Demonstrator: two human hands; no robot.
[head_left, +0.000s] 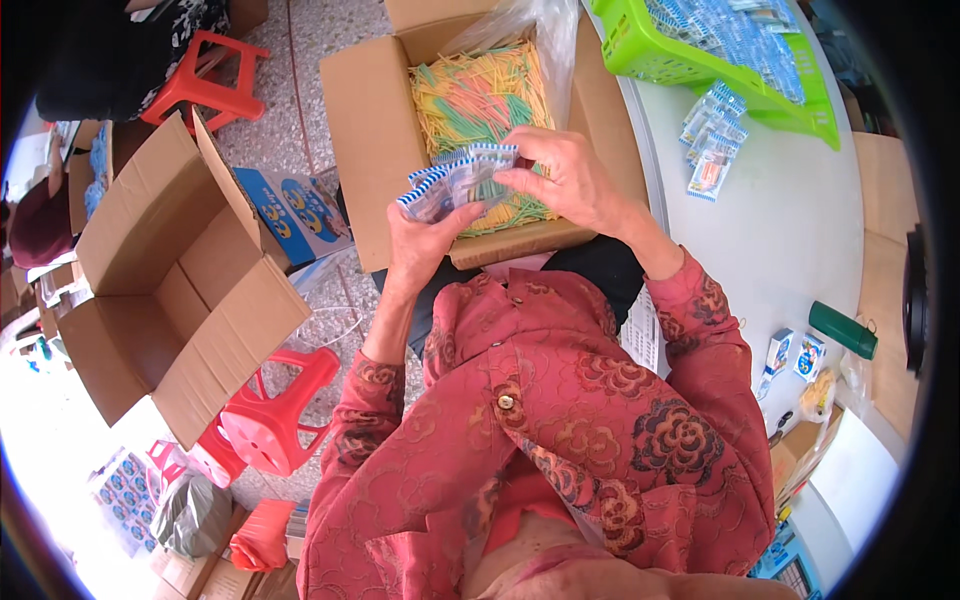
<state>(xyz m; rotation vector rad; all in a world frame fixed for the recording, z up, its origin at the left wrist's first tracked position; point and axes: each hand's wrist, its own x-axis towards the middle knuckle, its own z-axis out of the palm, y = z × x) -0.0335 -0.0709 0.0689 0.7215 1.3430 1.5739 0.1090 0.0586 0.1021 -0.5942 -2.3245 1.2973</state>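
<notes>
Several small clear packets (433, 196) with blue-and-white striped edges are fanned out between my hands. My left hand (420, 240) is closed on them, thumb across the front. Thumb and fingers of my right hand (565, 178) pinch a packet (488, 165) at the right end of the bunch. Just beyond and below my hands stands an open cardboard box (372, 130), filled with thin sticks (480, 95) in yellow, green and pink. Clear plastic lining (545, 30) rises from its far right corner. What the packets contain is too small to make out.
On the white table (800, 225) at right lie loose striped packets (713, 150), beside a green basket (665, 60) full of them. A dark green cylinder (843, 330) and small boxes (779, 352) lie nearer. At left are an empty open carton (190, 290) and red stools (280, 425).
</notes>
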